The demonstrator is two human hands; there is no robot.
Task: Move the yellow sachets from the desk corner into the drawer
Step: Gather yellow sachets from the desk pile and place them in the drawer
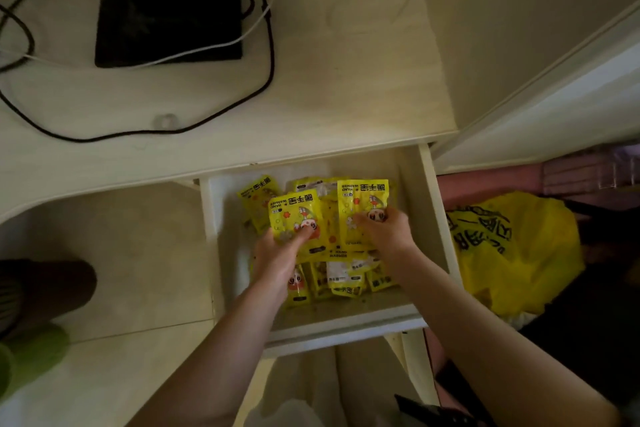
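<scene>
You are holding one yellow sachet [296,218] in your left hand [277,253] and another sachet [362,210] in your right hand [388,229], each hand clamped on its own packet, thumb on the printed face, the two hands near each other but not touching. Both packets are hovering over the pile of sachets [341,274] already lying in the open drawer [433,218], toward its back edge. The desk corner [398,97] above is showing no sachets (only cables and a dark pad farther left). You are likely in the placing step: lower each packet flat onto the pile rather than dropping it on edge, keeping them inside the drawer's side walls so it can close cleanly.
</scene>
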